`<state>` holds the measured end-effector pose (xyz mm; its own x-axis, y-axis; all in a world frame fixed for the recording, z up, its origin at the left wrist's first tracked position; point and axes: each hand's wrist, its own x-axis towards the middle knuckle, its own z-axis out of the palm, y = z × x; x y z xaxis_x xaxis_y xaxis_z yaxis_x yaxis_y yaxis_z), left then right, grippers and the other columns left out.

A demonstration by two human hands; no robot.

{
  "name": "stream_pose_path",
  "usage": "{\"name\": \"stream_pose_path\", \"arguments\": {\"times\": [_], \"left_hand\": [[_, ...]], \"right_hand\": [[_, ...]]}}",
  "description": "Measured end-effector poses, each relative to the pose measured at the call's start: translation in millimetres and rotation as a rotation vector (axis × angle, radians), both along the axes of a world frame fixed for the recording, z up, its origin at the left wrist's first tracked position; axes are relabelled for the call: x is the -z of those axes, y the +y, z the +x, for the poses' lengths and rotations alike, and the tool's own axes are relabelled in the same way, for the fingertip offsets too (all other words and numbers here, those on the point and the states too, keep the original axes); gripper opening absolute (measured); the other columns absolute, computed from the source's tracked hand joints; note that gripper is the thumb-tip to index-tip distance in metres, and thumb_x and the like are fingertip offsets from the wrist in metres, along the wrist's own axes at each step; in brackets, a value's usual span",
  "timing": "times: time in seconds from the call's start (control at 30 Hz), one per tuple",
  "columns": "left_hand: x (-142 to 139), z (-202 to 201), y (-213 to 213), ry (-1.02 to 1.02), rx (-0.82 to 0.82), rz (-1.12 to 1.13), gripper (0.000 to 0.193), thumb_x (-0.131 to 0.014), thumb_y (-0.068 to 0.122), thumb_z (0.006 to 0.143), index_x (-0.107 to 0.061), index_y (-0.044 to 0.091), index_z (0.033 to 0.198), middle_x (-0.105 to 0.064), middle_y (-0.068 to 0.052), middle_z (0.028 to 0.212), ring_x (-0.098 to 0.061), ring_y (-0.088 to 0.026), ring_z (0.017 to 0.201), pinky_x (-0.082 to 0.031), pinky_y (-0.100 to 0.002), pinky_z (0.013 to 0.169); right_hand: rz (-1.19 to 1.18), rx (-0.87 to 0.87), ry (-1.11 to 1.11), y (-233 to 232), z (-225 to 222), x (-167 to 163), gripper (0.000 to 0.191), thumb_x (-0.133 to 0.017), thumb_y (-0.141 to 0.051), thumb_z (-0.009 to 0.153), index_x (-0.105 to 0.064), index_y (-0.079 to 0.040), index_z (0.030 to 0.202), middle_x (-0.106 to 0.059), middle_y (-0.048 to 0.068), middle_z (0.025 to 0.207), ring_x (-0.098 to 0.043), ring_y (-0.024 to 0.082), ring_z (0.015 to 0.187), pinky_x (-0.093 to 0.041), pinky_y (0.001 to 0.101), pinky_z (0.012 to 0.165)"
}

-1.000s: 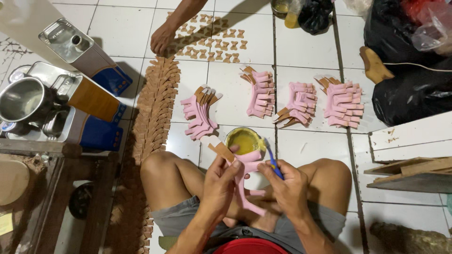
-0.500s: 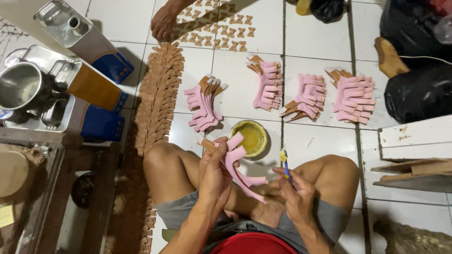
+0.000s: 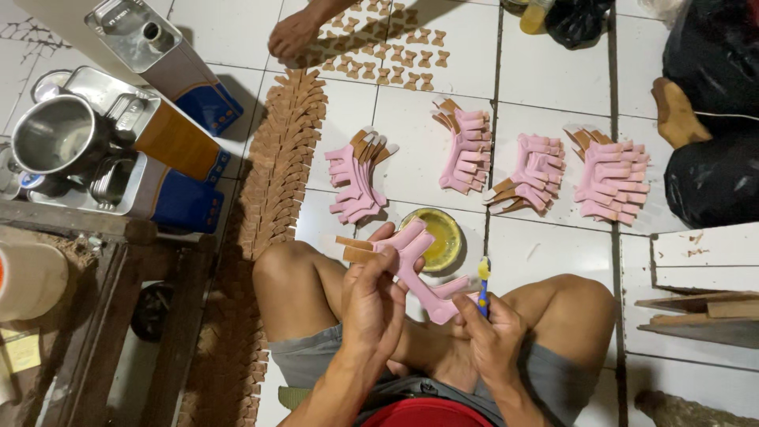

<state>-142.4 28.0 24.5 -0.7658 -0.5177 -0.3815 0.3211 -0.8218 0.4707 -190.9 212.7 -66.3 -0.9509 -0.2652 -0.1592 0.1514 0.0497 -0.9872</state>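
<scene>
My left hand point(image 3: 378, 299) grips a bundle of pink strips with brown ends point(image 3: 411, 261), fanned above my lap. My right hand point(image 3: 489, 330) holds a small blue-and-yellow brush point(image 3: 483, 281) upright beside the strips' lower ends. A round dish of yellowish glue point(image 3: 439, 237) sits on the tile just beyond both hands, between my knees. Several fanned stacks of the same pink strips point(image 3: 357, 180) lie in a row farther out on the white floor.
A long row of brown pieces point(image 3: 283, 170) runs along the left. Another person's hand point(image 3: 294, 33) rests by small brown bow-shaped pieces point(image 3: 389, 55) at the top. Metal tins and a pot point(image 3: 59, 138) stand left; black bags point(image 3: 711, 119) and white boards point(image 3: 696, 277) sit right.
My left hand has lifted and tilted the pink strips a little higher, away from the lap. The brush in my right hand has risen beside them. The view has shifted slightly.
</scene>
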Motion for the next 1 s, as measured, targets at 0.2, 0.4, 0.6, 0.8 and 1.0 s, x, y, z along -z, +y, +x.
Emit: {"name": "stream_pose_path", "arguments": {"times": [0.2,0.4,0.6,0.8,1.0], "left_hand": [[-11,0,-2,-0.018,0.051,0.000,0.058,-0.063,0.004,0.088,-0.045,-0.002,0.143,-0.063,-0.020,0.132,-0.065,-0.029,0.119,-0.053,-0.044,0.103],[-11,0,-3,0.026,0.113,-0.067,0.052,-0.067,0.007,0.090,-0.052,-0.003,0.139,-0.068,-0.018,0.123,-0.067,-0.026,0.110,-0.054,-0.039,0.098],[7,4,-5,-0.137,0.165,-0.213,0.041,-0.069,0.017,0.091,-0.063,0.001,0.128,-0.072,-0.006,0.115,-0.067,-0.012,0.101,-0.054,-0.030,0.089],[23,1,-5,-0.129,0.135,-0.327,0.039,-0.074,0.013,0.100,-0.066,-0.011,0.129,-0.067,-0.009,0.113,-0.058,-0.014,0.097,-0.046,-0.032,0.083],[11,-3,-6,-0.080,0.154,-0.400,0.049,-0.071,0.012,0.090,-0.059,-0.004,0.134,-0.070,-0.008,0.124,-0.065,-0.015,0.114,-0.051,-0.031,0.098]], "right_hand": [[-0.172,0.041,-0.129,0,-5,11,0.013,-0.075,-0.008,0.089,-0.074,0.004,0.092,-0.064,0.003,0.067,-0.046,0.005,0.052,-0.033,0.0219,0.044],[-0.437,0.038,-0.164,6,-13,21,0.010,-0.075,-0.004,0.092,-0.070,0.004,0.095,-0.062,0.003,0.073,-0.052,0.007,0.057,-0.037,0.0214,0.049],[-0.407,0.065,-0.169,9,-19,20,0.009,-0.075,-0.004,0.092,-0.069,0.002,0.096,-0.062,0.001,0.074,-0.051,0.007,0.056,-0.037,0.0204,0.048],[-0.380,0.064,-0.147,6,-14,18,0.013,-0.074,-0.007,0.091,-0.069,0.004,0.098,-0.063,0.003,0.072,-0.054,0.007,0.056,-0.036,0.0203,0.046],[-0.372,0.108,-0.145,6,-13,23,0.016,-0.077,-0.008,0.091,-0.069,0.003,0.099,-0.061,0.002,0.072,-0.052,0.007,0.056,-0.034,0.0200,0.047]]}}
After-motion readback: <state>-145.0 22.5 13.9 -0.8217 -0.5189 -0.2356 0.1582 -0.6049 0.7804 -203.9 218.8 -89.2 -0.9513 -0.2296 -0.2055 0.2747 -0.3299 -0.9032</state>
